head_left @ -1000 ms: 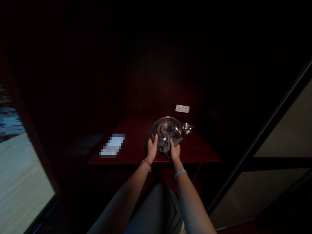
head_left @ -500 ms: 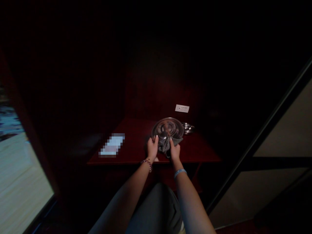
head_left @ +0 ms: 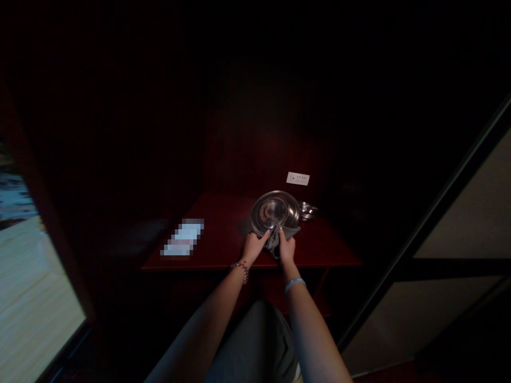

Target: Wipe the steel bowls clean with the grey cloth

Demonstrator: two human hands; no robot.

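A shiny round metal bowl (head_left: 268,208) is held tilted over the dark red desk, its inside facing me. My left hand (head_left: 253,249) is closed on the bowl's lower left edge, with its thumb over the rim beside the cloth. A crumpled grey cloth (head_left: 273,238) covers the lower rim. My right hand (head_left: 286,246) is closed on the cloth and presses it against the bowl with the thumb on top. The fingers behind the bowl and cloth are hidden.
Several stacked metal dishes (head_left: 308,210) stand behind the bowl on the right of the desk (head_left: 319,250). A white socket plate (head_left: 298,178) is on the back wall. A blurred-out bright rectangle (head_left: 183,238) lies at the left. Dark panels enclose both sides.
My left thumb has slid right along the rim, closer to the cloth. The bowl has turned or shifted slightly in my hands. My right hand keeps its place on the cloth.
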